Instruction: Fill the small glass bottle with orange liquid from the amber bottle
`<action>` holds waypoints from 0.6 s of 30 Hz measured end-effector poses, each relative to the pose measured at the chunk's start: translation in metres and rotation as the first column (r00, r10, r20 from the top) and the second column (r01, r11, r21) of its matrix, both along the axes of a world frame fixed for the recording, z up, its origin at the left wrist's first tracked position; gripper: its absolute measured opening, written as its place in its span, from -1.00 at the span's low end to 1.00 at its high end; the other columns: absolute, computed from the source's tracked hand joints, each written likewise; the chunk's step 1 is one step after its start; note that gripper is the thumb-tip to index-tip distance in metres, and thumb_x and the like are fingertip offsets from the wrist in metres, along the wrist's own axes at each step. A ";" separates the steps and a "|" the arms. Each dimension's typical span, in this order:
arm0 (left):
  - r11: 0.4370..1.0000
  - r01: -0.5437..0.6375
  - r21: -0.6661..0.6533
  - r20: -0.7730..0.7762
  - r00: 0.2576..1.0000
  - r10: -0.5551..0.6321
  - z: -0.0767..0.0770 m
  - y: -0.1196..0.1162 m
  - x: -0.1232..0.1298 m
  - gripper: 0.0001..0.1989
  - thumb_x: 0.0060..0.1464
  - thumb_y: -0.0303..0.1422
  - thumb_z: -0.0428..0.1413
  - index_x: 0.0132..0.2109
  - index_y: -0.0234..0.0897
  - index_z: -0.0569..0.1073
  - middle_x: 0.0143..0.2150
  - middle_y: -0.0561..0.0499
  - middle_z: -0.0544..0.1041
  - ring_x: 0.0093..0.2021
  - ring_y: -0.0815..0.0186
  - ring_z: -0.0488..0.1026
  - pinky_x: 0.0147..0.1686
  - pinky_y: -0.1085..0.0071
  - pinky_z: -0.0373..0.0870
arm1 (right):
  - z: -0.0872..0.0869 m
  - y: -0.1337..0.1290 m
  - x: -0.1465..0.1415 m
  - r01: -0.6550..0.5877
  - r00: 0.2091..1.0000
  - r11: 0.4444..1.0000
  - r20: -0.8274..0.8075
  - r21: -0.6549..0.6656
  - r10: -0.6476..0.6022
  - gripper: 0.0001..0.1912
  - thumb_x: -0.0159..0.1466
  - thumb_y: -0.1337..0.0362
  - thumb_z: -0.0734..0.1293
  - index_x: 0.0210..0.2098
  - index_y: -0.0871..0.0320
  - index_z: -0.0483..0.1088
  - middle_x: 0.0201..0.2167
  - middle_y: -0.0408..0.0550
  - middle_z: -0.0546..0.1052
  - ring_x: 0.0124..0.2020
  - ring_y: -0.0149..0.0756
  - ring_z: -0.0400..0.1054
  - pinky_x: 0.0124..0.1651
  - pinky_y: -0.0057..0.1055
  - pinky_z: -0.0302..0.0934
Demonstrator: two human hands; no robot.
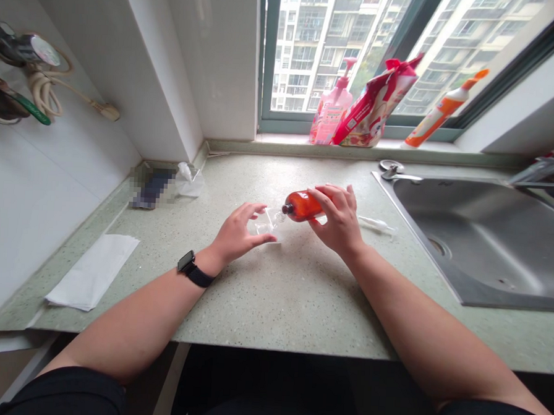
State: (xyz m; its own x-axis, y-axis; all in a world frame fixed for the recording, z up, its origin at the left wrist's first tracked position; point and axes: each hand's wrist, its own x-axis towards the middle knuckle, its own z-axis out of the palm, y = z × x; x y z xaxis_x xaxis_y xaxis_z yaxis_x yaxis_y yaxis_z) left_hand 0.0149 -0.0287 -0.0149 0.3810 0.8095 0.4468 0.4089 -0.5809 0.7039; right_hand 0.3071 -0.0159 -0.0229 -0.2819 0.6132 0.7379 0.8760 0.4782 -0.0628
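My right hand [338,218] is clenched around the body of an orange-red plastic bottle [299,206], which seems light but slick, so the body looks the surest hold, its neck tilted down beside a small clear plastic container [265,224], my left hand [239,233] half-open over it

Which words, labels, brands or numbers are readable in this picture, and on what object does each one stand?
Pink pump bottle: printed label, too small to read.
Red and white pouch: printed, too small to read.
Orange-capped tube: too blurred to read.
Orange-red bottle in the right hand: no readable text shows.
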 end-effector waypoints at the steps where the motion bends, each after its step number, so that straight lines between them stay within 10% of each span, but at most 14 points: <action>1: 1.000 0.001 0.001 0.000 1.000 -0.001 0.000 0.000 0.000 -0.23 0.05 0.18 0.39 0.23 -0.19 0.47 0.14 -0.15 0.58 0.07 0.07 0.61 0.13 0.04 0.61 | 0.000 0.000 0.000 -0.001 1.000 1.000 -0.002 0.000 0.001 -0.23 0.29 0.34 0.46 0.42 -0.20 0.23 0.24 -0.02 0.50 0.33 0.07 0.35 0.56 0.29 -0.08; 18: 1.000 -0.005 -0.006 -0.014 1.000 0.005 -0.003 0.000 0.000 -0.24 0.04 0.17 0.40 0.23 -0.16 0.46 0.13 -0.13 0.58 0.05 0.08 0.62 0.11 0.04 0.62 | -0.002 0.001 0.002 -0.003 1.000 1.000 0.013 0.013 0.003 -0.24 0.31 0.31 0.45 0.43 -0.19 0.20 0.25 0.00 0.49 0.32 0.06 0.37 0.55 0.29 -0.08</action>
